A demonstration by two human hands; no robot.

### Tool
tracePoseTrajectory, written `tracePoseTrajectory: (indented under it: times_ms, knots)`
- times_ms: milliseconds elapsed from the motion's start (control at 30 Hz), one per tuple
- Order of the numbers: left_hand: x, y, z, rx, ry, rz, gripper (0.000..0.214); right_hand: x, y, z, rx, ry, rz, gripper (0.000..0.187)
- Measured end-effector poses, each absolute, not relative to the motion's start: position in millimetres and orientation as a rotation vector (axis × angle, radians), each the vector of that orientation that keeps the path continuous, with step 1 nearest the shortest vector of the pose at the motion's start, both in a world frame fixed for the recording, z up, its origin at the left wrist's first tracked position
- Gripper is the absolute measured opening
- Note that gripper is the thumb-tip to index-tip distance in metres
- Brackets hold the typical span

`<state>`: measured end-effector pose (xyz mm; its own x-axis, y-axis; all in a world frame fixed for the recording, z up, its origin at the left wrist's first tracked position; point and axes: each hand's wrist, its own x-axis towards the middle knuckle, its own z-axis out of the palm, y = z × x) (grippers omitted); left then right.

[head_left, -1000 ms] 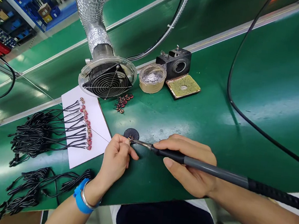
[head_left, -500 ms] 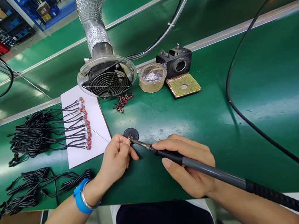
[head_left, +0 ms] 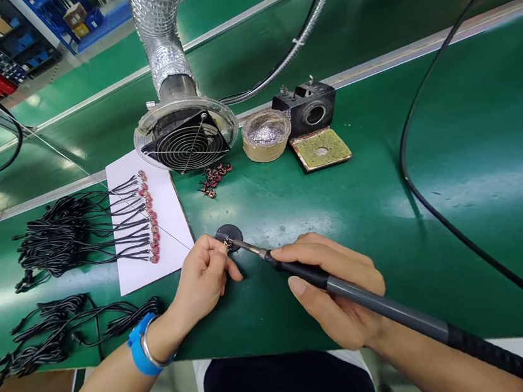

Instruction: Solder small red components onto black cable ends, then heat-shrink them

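At the near middle of the green bench (head_left: 337, 199), pinching a small wound coil (head_left: 226, 242) with the left hand (head_left: 204, 275), fingertips closed on it, over the near edge of a black round pad (head_left: 233, 231). Gripping a soldering iron (head_left: 373, 297) pen-fashion in the right hand (head_left: 335, 294), fingers wrapped shut round the handle, with the tip laid at the coil, seemingly touching.

Seen from the left hand, at about one o'clock, right at the fingertips; seen from the right hand, at nine o'clock, near, reached only by the iron's tip.

Judging by the layout, partway through. At ten o'clock from the left hand, on white paper (head_left: 174, 207), a row of wired coils (head_left: 148, 220), black leads already joined. At twelve o'clock, beside the extractor fan (head_left: 187, 142), a small heap of bare coils (head_left: 215, 177), unwired so far. At eight o'clock, more loose black leads (head_left: 59, 324). Cannot tell whether the present joint is finished.
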<state>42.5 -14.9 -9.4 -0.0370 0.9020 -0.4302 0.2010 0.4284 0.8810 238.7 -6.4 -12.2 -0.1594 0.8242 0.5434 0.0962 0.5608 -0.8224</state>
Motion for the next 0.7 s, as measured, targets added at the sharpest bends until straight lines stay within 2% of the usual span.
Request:
tracePoseTrajectory:
  times_ms: [300, 467, 700]
  knots:
    - [33.8, -12.0, -11.7, 0.966, 1.441, 0.780, 0.035, 225.8, 11.8, -9.0, -0.831, -1.680, 0.754, 0.028]
    - [30.9, -10.1, -9.6, 0.941, 1.411, 0.812, 0.041, 205.9, 37.9, -17.8, -0.647, -1.942, 0.722, 0.017]
    - [27.1, -13.9, -14.4, 0.965, 1.360, 0.751, 0.038, 192.7, 48.4, -43.3, -0.601, -1.984, 0.772, 0.017]
